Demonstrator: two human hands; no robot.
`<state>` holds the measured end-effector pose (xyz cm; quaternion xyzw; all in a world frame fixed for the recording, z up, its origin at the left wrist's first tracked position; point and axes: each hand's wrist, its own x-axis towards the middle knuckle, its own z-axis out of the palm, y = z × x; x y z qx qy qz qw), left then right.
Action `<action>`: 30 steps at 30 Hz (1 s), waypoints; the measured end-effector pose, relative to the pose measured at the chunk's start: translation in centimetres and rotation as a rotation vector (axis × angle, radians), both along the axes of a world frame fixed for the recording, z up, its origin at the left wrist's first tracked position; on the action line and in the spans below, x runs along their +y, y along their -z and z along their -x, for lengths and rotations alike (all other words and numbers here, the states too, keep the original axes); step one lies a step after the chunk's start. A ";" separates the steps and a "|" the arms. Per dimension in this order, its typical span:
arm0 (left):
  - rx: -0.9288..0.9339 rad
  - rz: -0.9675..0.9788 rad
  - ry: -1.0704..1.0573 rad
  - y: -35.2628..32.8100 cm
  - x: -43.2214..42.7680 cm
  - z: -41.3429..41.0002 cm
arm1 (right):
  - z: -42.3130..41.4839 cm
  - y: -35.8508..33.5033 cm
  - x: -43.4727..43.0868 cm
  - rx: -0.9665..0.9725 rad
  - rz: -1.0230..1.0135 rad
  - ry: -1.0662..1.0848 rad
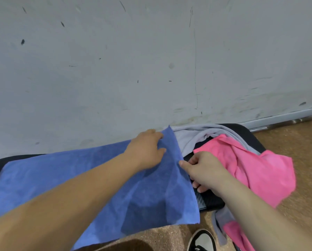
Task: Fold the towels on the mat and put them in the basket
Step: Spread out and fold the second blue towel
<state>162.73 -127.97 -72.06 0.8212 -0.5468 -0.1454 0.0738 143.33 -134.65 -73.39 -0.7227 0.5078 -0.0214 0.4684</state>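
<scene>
The blue towel [64,178] lies spread over the black mat [211,201]; it looks soft, light and limp, so it is best taken at corners and edges. The left hand [146,151] presses it flat, fingers straight and slightly apart. The right hand [204,171] has its fingers pinched on the towel's right edge, beside the crumpled grey towel [187,140] and pink towel [256,171].

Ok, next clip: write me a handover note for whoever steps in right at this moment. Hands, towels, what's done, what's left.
Left hand: flat on the blue towel, near its far right corner.
Right hand: pinches that towel's right edge.
Blue towel: spread on the black mat, unfolded.
Pink towel and grey towel: crumpled at the right, partly off the mat.
Basket: not in view.
Done: nothing folded.
Left: fold all three towels and put them in the basket.
</scene>
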 end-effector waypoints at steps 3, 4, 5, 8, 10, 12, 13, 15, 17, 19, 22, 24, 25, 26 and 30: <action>-0.053 -0.235 0.096 2.2 2.6 1.1 | 0.6 -1.0 0.4 0.208 0.000 -0.169; -0.050 -0.276 0.110 2.9 3.0 1.3 | 0.8 -1.4 0.5 0.279 -0.006 -0.225; -0.046 -0.292 0.113 3.5 3.2 1.5 | 1.0 -1.7 0.7 0.338 -0.015 -0.270; -0.059 -0.277 0.102 4.3 2.9 1.8 | 1.3 -1.7 1.2 0.411 0.026 -0.350; -0.063 -0.284 0.100 4.2 2.6 1.9 | 1.5 -1.4 1.4 0.373 0.040 -0.341; -0.066 -0.295 0.097 3.8 2.3 1.7 | 1.9 -1.5 1.5 0.292 0.001 -0.304; -0.060 -0.289 0.083 3.4 2.1 1.7 | 2.0 -1.6 1.5 0.243 -0.010 -0.278; -0.063 -0.195 0.032 2.3 1.2 2.0 | 2.3 -2.0 1.6 0.115 -0.040 -0.207; -0.121 -0.042 -0.006 1.0 -0.4 2.7 | 2.3 -2.3 1.8 0.017 -0.086 -0.160; -0.063 0.051 -0.042 0.3 -2.4 3.4 | 2.4 -2.4 2.0 -0.011 -0.146 -0.167; 0.041 0.005 -0.099 0.8 -4.5 4.2 | 2.7 -2.6 2.0 -0.031 -0.241 -0.176; 0.033 -0.019 -0.113 1.6 -5.1 4.2 | 3.0 -2.7 1.9 -0.036 -0.257 -0.166; 0.035 -0.026 -0.121 1.8 -5.2 4.1 | 3.1 -2.8 1.8 -0.039 -0.261 -0.158; 0.045 -0.043 -0.126 1.8 -5.2 3.9 | 3.2 -2.8 1.8 -0.037 -0.263 -0.152; 0.064 -0.098 -0.099 1.1 -4.5 3.3 | 3.5 -3.3 1.6 0.033 -0.232 -0.175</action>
